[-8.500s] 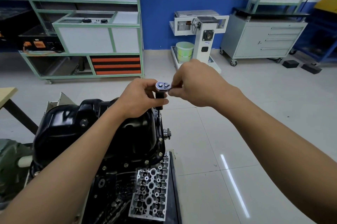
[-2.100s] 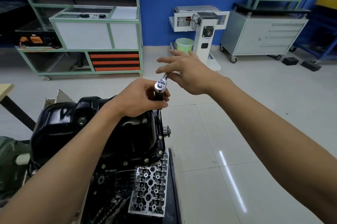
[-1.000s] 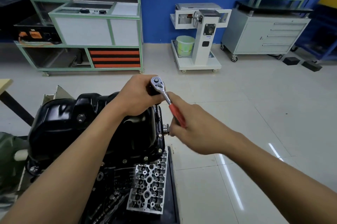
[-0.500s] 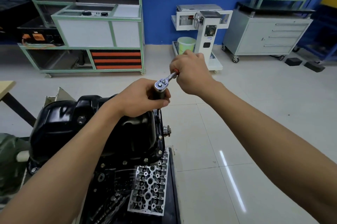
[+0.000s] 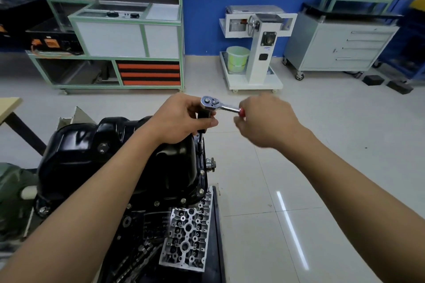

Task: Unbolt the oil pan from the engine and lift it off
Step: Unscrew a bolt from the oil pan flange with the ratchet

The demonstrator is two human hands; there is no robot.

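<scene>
- Head view shows the black oil pan (image 5: pixel 110 156) seated on the upturned engine (image 5: pixel 138 225) at lower left. Flange bolts (image 5: pixel 202 190) sit along its near and right edges. The left forearm crosses the pan and covers part of it.
- The left hand (image 5: pixel 181 119) is curled round the black upper part of the extension bar (image 5: pixel 200 142), just under the ratchet (image 5: pixel 210 102) head. Its fingers hide most of that black part.
- Below the hand, the thin lower bar runs down to the pan's right rim. The bolt it meets is too dark and small to make out.
- The right hand (image 5: pixel 264 121) is blurred. It closes round the ratchet's handle, of which only a short steel neck and a red tip show beside the thumb.
- A grey cast part (image 5: pixel 188 236) full of holes leans against the engine's right side, below the pan.
- The engine's lower end is cut off by the frame's bottom edge.
</scene>
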